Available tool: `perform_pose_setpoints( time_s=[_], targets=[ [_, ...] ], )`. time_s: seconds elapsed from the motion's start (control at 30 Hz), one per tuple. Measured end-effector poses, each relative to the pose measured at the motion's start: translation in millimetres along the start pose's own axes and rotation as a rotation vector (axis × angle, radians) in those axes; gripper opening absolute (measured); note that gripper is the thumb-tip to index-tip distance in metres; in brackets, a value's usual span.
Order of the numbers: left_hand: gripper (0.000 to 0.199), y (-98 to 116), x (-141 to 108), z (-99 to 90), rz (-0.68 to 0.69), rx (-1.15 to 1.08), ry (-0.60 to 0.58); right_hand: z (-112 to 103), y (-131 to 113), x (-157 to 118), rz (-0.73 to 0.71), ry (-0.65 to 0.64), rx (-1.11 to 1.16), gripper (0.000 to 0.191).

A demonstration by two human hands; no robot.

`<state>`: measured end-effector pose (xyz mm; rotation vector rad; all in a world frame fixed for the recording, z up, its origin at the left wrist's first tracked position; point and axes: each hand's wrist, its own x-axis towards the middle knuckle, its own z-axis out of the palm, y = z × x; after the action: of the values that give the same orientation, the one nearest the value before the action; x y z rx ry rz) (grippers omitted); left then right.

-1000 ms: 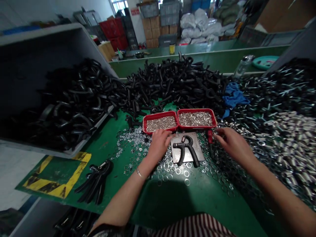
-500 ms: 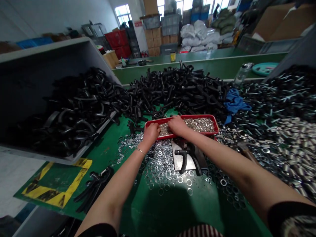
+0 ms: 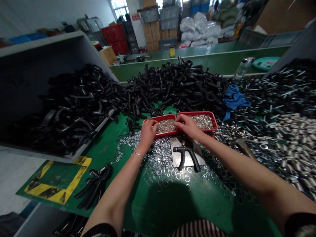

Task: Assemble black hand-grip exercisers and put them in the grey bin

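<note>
Two red trays lie end to end in front of me. The left tray (image 3: 163,134) is filled with tiny metal parts, the right tray (image 3: 214,120) with small metal pins. My left hand (image 3: 148,131) is at the left tray's outer end, fingers curled toward the thumb; whatever they pinch is too small to make out. Over the join of the trays is my right hand (image 3: 188,126), its thumb and fingers drawn together, their content hidden. A black forked part (image 3: 182,159) rests on a metal plate (image 3: 175,143) just below the trays.
Loose metal rings (image 3: 159,158) cover the green table (image 3: 170,207). Behind the trays is a heap of black parts (image 3: 172,82), with a grey bin (image 3: 98,57) at left. A blue cloth (image 3: 233,97), a hammer (image 3: 244,146) and piled metal sleeves (image 3: 293,148) are at right.
My hands have moved apart: the right one shifted right to the join between the trays, the left one slightly left. More of the left tray's contents shows. The view has tilted slightly.
</note>
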<state>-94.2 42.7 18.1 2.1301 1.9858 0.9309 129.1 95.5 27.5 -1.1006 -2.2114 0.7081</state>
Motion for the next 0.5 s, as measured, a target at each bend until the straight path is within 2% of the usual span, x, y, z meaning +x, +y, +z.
perform_pose_setpoints(
  time_s=[0.07,0.1,0.17,0.23,0.37,0.5],
  targets=[
    [0.017,23.2,-21.9,-0.7,0.136,-0.030,-0.076,-15.9,5.6,-35.4,0.134,0.009,0.329,0.014],
    [0.017,36.3,-33.4,1.1,0.208,-0.036,-0.158,-22.2,7.6,-53.7,0.194,0.001,0.457,0.015],
    [0.019,61.0,-52.9,8.4,0.308,-0.014,-0.308,-29.8,9.4,-86.8,0.287,-0.006,0.604,0.018],
    [0.021,78.8,-64.0,17.6,0.331,0.043,-0.379,-31.2,9.1,-111.3,0.346,0.028,0.688,0.020],
    [0.022,89.9,-64.7,29.0,0.313,0.124,-0.424,-24.9,8.6,-132.0,0.425,0.135,0.832,0.026],
    [0.025,89.4,-61.7,29.5,0.337,0.212,-0.414,-19.4,11.8,-132.1,0.462,0.096,0.882,0.023]
  ],
)
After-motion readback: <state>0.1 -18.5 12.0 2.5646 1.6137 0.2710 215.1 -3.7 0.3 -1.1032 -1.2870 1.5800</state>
